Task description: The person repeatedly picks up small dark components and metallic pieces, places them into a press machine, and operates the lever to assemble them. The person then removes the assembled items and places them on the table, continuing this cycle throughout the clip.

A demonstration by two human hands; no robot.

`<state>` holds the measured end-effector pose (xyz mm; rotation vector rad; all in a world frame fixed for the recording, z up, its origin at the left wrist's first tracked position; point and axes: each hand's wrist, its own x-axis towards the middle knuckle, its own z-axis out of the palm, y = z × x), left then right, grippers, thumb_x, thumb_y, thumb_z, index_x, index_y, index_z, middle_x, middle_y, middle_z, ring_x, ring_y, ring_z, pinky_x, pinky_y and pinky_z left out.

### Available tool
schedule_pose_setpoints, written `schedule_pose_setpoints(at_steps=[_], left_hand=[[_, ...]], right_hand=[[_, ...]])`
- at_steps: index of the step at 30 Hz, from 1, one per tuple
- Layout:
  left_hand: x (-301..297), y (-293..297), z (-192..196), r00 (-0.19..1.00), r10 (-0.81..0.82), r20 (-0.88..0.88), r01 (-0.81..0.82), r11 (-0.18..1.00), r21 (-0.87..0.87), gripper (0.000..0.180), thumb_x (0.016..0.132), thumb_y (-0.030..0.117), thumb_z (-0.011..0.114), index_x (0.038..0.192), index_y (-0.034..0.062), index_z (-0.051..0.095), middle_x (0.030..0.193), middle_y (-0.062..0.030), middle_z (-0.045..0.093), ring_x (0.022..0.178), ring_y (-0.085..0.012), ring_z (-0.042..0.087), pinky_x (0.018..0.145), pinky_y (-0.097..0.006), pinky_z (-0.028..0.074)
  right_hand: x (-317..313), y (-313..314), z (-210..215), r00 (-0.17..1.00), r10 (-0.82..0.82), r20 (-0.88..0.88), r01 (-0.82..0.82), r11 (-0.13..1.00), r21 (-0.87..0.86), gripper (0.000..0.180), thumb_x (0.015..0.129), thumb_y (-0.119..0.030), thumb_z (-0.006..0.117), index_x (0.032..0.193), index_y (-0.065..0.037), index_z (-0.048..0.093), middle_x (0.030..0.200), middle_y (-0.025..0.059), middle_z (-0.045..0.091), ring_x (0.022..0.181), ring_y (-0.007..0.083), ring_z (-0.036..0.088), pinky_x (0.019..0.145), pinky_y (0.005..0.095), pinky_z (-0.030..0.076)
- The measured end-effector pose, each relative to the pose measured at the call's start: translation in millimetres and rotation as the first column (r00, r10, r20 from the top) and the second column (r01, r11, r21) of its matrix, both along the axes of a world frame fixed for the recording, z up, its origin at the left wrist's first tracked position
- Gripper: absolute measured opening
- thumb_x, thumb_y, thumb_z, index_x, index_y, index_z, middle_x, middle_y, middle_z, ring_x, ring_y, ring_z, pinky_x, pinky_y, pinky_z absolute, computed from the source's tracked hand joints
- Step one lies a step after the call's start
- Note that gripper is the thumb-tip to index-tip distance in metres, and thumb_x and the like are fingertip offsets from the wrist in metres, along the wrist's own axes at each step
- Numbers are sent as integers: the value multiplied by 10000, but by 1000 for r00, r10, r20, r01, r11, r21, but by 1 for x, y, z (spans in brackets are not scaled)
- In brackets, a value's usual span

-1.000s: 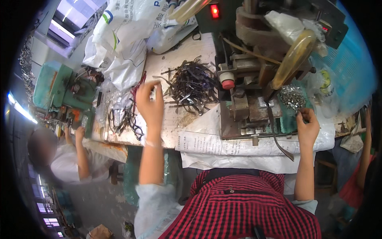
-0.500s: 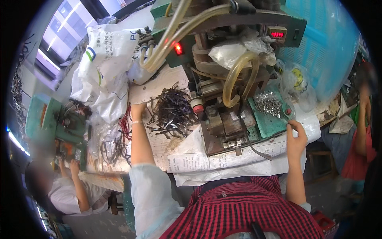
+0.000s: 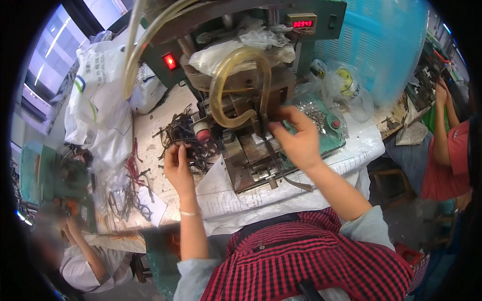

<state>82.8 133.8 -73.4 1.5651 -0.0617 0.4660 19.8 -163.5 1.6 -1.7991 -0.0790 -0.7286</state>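
My right hand [image 3: 299,143] is at the die of a green press machine [image 3: 316,37]. Its thumb and fingers curl in beside the upper end of a dark strap [image 3: 276,163]; what they pinch is hidden. That strap hangs from the die and curves over the machine's front edge. On the left, my left hand [image 3: 179,168] has its fingers drawn together at the near side of a tangled pile of dark straps [image 3: 175,131]. Whatever lies between those fingertips cannot be made out. Small shiny metal pieces [image 3: 315,116] lie on a green plate [image 3: 334,142] right of the die.
A yellowish hose [image 3: 217,93] loops in front of the press, above a red button [image 3: 203,135]. White sacks [image 3: 98,95] stand at back left, near red cords [image 3: 134,165]. A blue crate [image 3: 371,55] rises at back right. Co-workers sit at both sides.
My right hand has moved left from the green plate's right edge to the die. My left hand has drawn back toward me, at the strap pile. The whole view has shifted.
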Motion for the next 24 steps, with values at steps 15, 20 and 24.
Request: schedule_pose_setpoints(at_steps=[15, 20, 24], left_hand=[[-84, -92, 91, 593, -480, 646, -141, 729, 670, 288, 733, 51, 860, 990, 38, 730, 1068, -160, 756, 720, -220, 647, 586, -317, 519], [-70, -129, 92, 466, -568, 679, -190, 685, 703, 190, 768, 108, 842, 907, 50, 727, 984, -99, 740, 578, -123, 580, 505, -246, 449], [-62, -127, 80, 437, -598, 672, -166, 681, 714, 210, 771, 110, 847, 934, 64, 722, 970, -90, 738, 552, -102, 559, 468, -243, 408]], right_hand=[[-44, 16, 41, 943, 332, -29, -316, 918, 242, 567, 874, 20, 639, 1424, 15, 504, 1326, 170, 643, 1187, 281, 651, 1059, 372, 484], [-12, -57, -37, 980, -163, -111, 115, 930, -349, 271, 861, -33, 613, 1105, -38, 730, 1074, 181, 739, 1018, 375, 698, 900, 451, 548], [-34, -84, -77, 974, -147, -175, 59, 901, -429, 255, 873, -40, 626, 1104, -52, 733, 1051, 182, 742, 1012, 368, 701, 890, 443, 547]])
